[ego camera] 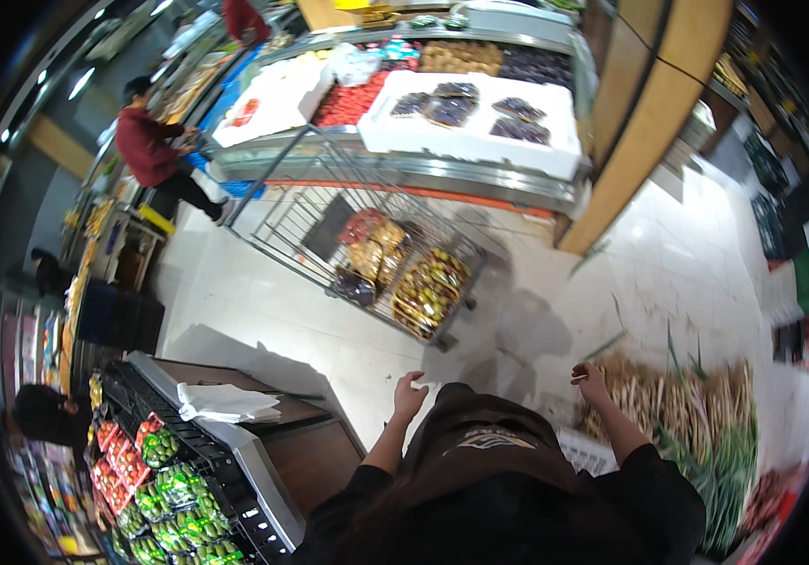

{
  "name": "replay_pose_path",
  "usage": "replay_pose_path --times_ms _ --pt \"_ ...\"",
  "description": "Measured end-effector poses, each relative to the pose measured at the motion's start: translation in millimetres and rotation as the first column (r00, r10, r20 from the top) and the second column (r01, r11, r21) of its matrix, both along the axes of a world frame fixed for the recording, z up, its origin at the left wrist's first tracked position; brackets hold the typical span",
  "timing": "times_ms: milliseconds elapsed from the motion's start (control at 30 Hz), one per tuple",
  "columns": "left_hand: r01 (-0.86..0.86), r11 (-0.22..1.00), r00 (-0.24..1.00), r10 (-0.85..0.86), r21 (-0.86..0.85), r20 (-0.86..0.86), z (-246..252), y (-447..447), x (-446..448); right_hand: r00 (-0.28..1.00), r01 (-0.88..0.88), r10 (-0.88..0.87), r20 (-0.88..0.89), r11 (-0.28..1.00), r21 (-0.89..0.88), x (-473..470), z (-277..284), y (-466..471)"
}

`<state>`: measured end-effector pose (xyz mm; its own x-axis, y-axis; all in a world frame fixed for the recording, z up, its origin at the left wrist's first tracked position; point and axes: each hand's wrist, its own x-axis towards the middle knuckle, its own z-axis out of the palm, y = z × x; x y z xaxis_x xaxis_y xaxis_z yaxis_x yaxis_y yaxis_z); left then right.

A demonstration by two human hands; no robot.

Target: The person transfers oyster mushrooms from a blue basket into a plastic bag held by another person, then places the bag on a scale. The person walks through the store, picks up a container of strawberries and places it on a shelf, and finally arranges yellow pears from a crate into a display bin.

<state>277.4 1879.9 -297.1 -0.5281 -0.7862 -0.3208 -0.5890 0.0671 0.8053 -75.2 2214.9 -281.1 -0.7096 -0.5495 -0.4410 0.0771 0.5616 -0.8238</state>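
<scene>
My left hand (411, 393) hangs over the tiled floor with its fingers loosely parted and nothing in it. My right hand (590, 381), also free, is raised beside the root ends of a pile of long green onions (701, 424); its fingers are slightly curled. Beyond my hands stands a wire shopping cart (291, 265). In it lie wrapped trays of green and reddish fruit (431, 289), packs of brownish-yellow produce (376, 247), a red pack (362, 224) and a dark pack (355, 286). Neither hand touches the cart.
A display counter (404, 169) holds white foam boxes (471, 145) with dark packs. At right rises a wooden pillar (630, 141). A left stand (270, 480) carries wrapped green vegetables (182, 505), red packs (118, 459) and white bags (228, 402). A person in red (143, 148) stands at the far left.
</scene>
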Motion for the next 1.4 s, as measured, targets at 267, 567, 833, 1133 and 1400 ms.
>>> replay_pose_path --times_ms 267,567,833,1133,1400 --pt "-0.603 0.744 0.798 0.559 0.288 0.224 -66 -134 -82 0.963 -0.25 0.247 -0.11 0.968 -0.01 -66 0 -148" --pt "-0.663 0.726 0.7 0.513 0.184 0.497 -81 -135 -121 0.878 -0.479 0.479 0.002 0.878 0.016 -48 10 -259" --pt "-0.209 0.597 0.959 0.281 0.775 0.041 -48 -152 -120 0.712 -0.7 0.604 -0.358 0.653 -0.29 -7 61 -532" --pt "-0.454 0.83 0.795 0.542 0.326 -0.272 -4 -239 133 0.473 -0.871 0.47 -0.745 0.373 -0.318 197 92 -902" --pt "-0.752 0.559 0.528 0.828 0.35 -0.188 43 -381 304 0.041 -0.759 0.356 -0.934 0.619 0.202 233 98 -986"
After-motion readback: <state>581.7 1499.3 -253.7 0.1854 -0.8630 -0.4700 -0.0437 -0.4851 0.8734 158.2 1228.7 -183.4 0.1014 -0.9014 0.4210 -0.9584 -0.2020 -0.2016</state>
